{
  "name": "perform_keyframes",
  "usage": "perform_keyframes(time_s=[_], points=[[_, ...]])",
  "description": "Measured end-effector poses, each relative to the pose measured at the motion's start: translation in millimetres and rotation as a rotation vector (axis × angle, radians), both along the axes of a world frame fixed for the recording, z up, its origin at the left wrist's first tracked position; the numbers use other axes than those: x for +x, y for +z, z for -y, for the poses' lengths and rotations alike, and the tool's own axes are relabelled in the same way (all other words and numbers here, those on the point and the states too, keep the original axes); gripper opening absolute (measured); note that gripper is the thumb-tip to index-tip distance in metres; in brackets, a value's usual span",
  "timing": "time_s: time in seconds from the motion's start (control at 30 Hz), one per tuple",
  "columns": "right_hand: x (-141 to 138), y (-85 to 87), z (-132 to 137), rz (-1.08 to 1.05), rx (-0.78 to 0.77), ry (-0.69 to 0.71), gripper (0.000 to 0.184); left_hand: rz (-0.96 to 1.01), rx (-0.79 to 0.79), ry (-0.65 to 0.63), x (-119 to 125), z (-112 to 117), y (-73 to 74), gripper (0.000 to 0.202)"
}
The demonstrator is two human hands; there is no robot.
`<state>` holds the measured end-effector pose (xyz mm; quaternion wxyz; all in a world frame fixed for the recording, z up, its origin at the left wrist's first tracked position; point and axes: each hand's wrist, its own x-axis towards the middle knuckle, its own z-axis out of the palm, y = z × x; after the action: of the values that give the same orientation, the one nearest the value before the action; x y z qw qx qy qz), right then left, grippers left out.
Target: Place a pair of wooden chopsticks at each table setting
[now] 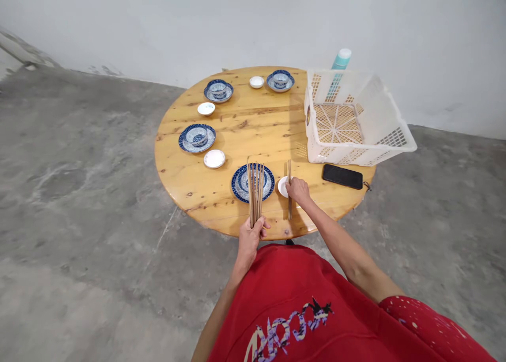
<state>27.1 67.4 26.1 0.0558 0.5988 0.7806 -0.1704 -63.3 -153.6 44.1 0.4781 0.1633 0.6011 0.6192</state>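
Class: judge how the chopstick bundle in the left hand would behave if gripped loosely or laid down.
The chopstick bundle looks thin and straight: probably stiff and light. Its sticks fan above the left hand, so a loose grip may drop some. On the glossy table they might roll.

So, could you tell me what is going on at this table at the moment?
A person in a red top stands at a round wooden table. Their left hand grips a bundle of chopsticks upright in front of the nearest blue plate. The right hand is closed on a pair of chopsticks lying flat beside a small white dish. Three more blue plates with bowls sit further round, and a white basket and black phone lie to the right.
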Motion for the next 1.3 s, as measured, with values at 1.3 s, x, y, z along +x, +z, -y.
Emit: perform_keyframes(time_s=[1.3], points=[[3.0,13.0,15.7,0.001,0.085,-0.042,0.046,0.067,0.037,-0.009,1.0,-1.6,8.2,0.038]])
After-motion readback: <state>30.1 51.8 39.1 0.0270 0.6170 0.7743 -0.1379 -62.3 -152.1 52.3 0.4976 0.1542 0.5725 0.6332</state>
